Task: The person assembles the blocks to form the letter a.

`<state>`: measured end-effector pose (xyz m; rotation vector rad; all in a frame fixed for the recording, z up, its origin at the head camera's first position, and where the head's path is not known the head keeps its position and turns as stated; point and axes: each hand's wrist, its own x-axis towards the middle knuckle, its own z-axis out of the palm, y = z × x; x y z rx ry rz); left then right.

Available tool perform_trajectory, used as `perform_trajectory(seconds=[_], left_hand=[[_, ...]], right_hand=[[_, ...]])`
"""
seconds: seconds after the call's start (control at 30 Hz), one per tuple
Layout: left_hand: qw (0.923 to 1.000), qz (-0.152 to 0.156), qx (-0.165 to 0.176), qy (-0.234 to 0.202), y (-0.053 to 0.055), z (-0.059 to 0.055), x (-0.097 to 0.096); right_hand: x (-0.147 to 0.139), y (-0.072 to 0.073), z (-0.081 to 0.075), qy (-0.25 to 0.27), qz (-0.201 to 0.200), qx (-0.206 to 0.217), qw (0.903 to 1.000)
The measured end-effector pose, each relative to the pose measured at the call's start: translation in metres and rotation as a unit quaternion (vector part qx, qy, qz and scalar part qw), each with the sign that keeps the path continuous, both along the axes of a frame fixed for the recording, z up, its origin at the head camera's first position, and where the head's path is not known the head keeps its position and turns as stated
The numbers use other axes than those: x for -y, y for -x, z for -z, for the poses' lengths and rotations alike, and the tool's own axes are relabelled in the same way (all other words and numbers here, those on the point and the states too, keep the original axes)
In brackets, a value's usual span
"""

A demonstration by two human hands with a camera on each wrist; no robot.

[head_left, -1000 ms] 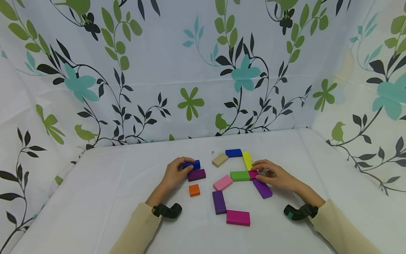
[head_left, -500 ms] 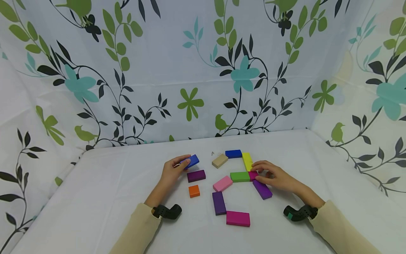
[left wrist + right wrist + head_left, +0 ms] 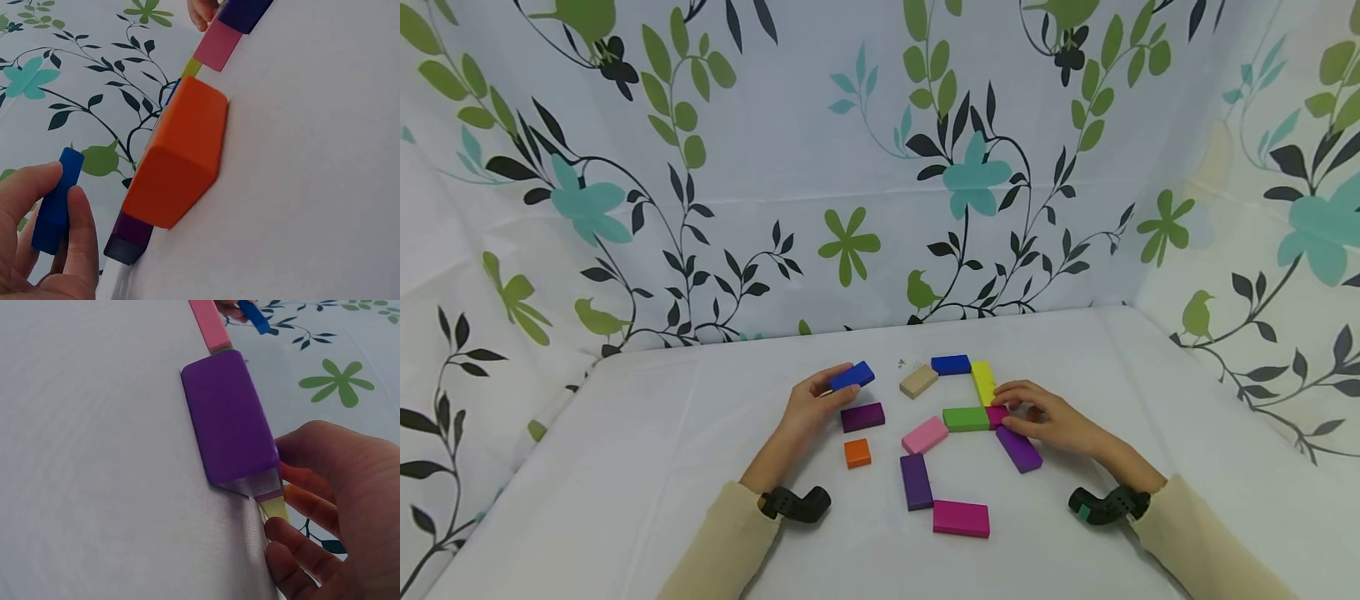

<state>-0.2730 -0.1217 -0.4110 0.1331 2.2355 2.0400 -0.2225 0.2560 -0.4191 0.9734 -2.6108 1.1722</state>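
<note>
The left grip [image 3: 805, 408] is nearly closed, thumb and fingers pinching 1 raised blue block [image 3: 852, 377] above the desk [image 3: 647, 483]. The left wrist view adds what the head view hides: digits press both long sides of the block, and its narrow side faces that camera. The left hand angles forward and inward.

The right grip [image 3: 1056, 417] is partly open, thumb apart from gently bent fingers; the fingertips are at the yellow block [image 3: 983, 383], the thumb at the small magenta block [image 3: 997, 417]. I cannot tell whether either is held. The right wrist view shows the inner side of these fingers, while the violet block [image 3: 1018, 450] covers most of the magenta one there.

Just in front of the left hand lie a plum block [image 3: 862, 417] and an orange block [image 3: 857, 453], which looms large in the left wrist view. Only the head view lays out the rest fully: a second blue block [image 3: 951, 364] beyond a beige block [image 3: 918, 381], a green block [image 3: 966, 419] against the magenta, then pink [image 3: 925, 435], dark purple [image 3: 916, 482] and long magenta [image 3: 961, 518] pieces. Black bands [image 3: 797, 504] circle both wrists below beige sleeves [image 3: 722, 542].
</note>
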Motion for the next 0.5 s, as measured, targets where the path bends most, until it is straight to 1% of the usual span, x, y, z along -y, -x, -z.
perform_trajectory(seconds=[0.07, 0.17, 0.3, 0.4, 0.5], left_hand=[[0.9999, 0.003, -0.002, 0.015, -0.001, 0.0, -0.003], [0.9997, 0.005, -0.011, 0.019, -0.003, 0.0, -0.006], [0.9996, 0.003, -0.029, 0.001, -0.006, -0.003, -0.009], [0.999, 0.001, -0.043, -0.014, -0.009, -0.007, -0.012], [0.9984, 0.002, -0.055, -0.01, -0.011, -0.01, -0.016]], right_hand=[[-0.001, 0.0, 0.002, 0.0, 0.002, 0.001, 1.0], [-0.002, 0.0, 0.004, 0.001, 0.002, -0.001, 1.0], [-0.002, 0.001, 0.004, 0.002, -0.001, -0.001, 1.0], [-0.002, 0.001, 0.004, 0.003, 0.001, 0.001, 1.0], [-0.002, 0.001, 0.004, 0.003, 0.002, 0.002, 1.0]])
